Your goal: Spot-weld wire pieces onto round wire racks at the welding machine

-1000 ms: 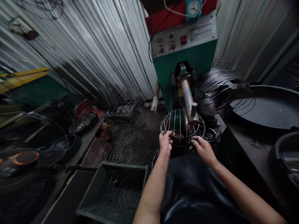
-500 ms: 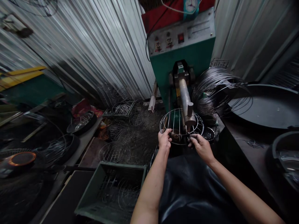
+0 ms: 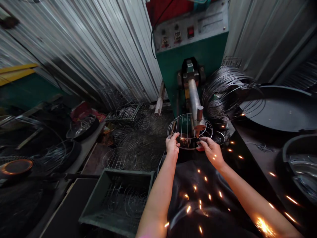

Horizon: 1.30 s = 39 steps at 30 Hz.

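Observation:
A round wire rack (image 3: 182, 123) is at the electrode tip of a green welding machine (image 3: 193, 49). My left hand (image 3: 172, 144) is closed on the rack's near left rim. My right hand (image 3: 207, 147) pinches at the rim just under the tip of the metal arm (image 3: 195, 99); whether it holds a separate small piece is too small to tell. Bright sparks (image 3: 205, 178) fly over the dark apron (image 3: 198, 195) and my right forearm.
A green crate (image 3: 86, 215) with wire pieces stands at the lower left. Wire racks lie on the floor behind it. At the right are a coil of wire (image 3: 220, 96), a large shallow pan (image 3: 282, 112) and a black tub (image 3: 286, 152). Filled pans stand at the left.
Sparks have appeared at the electrode tip and over the apron and right forearm. The view has shifted slightly, while both hands stay at the rack's rim.

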Available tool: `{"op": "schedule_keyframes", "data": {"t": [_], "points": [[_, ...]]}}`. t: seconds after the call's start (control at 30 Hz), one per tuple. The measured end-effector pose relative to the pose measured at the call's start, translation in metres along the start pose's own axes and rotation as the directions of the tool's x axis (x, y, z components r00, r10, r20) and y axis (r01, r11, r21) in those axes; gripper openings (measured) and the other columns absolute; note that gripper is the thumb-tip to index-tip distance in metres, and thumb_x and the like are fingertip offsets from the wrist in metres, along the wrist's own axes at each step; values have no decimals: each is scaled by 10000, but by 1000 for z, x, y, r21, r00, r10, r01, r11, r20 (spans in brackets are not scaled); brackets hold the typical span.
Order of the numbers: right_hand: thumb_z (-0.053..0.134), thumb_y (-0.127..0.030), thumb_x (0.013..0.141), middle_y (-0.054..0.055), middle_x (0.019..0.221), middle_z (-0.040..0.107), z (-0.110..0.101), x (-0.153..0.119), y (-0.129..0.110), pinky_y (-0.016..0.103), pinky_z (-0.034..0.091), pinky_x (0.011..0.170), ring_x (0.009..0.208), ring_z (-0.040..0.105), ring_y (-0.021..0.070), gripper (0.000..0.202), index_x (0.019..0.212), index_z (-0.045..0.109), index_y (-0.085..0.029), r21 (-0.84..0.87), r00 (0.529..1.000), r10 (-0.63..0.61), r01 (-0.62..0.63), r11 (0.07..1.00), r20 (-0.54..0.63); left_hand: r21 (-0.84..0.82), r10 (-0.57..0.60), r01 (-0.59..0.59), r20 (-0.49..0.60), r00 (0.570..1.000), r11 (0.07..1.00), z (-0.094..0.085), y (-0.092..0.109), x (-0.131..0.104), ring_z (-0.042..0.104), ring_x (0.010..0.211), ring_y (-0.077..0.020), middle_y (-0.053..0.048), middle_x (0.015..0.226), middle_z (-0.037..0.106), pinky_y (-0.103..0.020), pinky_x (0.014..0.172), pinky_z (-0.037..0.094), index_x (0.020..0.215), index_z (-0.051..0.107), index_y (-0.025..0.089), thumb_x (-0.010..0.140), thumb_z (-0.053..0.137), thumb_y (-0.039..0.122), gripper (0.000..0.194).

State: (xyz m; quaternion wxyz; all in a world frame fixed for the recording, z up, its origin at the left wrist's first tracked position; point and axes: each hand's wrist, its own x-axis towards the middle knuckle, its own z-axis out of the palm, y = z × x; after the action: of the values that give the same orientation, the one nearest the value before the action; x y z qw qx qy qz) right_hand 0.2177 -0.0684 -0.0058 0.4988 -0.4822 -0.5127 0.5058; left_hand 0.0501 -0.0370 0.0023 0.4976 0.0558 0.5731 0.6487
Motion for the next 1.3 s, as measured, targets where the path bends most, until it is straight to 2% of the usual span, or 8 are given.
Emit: {"op": "schedule_keyframes", "data": {"t": [0.2,0.33,0.5,0.67,0.9,0.97,1.13,1.3], "points": [[673,-297,694,72,901,674,-54,-37,33,311,554,684,706,654,163,307,962,576,-182,390,936,345,-291,873,-74,37,-117,115,62,991,993,-14,7,0,414,423,-34,59,612,431,-179,407,321,740,491,171,551,750,450,425],[675,-243,645,88,812,683,-96,-80,81,295,532,529,560,621,167,234,852,605,-159,146,843,537,-533,833,14,76,-178,174,54,982,982,-22,14,-4,522,549,-83,17,716,505,-233,527,426,809,516,189,661,645,516,381],[547,-309,750,38,847,695,-129,-110,99,305,507,593,639,641,201,174,847,661,-219,-503,959,282,-228,834,33,186,-176,161,69,982,969,-20,25,3,516,568,-96,17,689,498,-257,577,436,801,518,187,670,633,519,375],[462,-227,828,44,990,677,-126,-116,87,294,478,631,812,649,228,229,917,671,-252,-890,966,209,41,454,152,332,-169,148,36,985,932,-11,37,29,471,497,-77,33,627,472,-251,547,410,748,528,172,634,694,443,338],[350,-43,820,106,941,632,-110,-118,79,260,387,475,628,642,203,309,944,613,-148,-996,927,365,73,59,89,350,-235,164,172,957,922,-11,31,42,330,374,-37,64,489,395,-178,404,224,615,475,159,593,735,306,300],[378,-61,797,109,872,630,-114,-114,81,269,394,480,592,624,198,247,851,602,-150,-988,940,331,36,151,85,332,-253,185,173,952,925,-13,31,41,301,367,-35,72,468,362,-175,400,215,605,467,163,606,728,305,297],[472,-382,768,31,542,544,-127,-103,90,293,425,455,480,537,189,196,683,537,-218,-554,944,328,-251,794,43,371,-288,210,167,943,905,-12,40,50,403,430,-72,32,540,460,-219,449,355,653,514,162,588,736,401,333],[602,-484,624,30,505,538,-130,-105,94,292,421,416,453,499,178,287,706,598,-209,-201,875,484,-477,855,-16,364,-289,209,181,940,908,-10,45,58,347,403,-49,48,496,423,-193,412,307,601,490,150,534,752,217,279]]}}
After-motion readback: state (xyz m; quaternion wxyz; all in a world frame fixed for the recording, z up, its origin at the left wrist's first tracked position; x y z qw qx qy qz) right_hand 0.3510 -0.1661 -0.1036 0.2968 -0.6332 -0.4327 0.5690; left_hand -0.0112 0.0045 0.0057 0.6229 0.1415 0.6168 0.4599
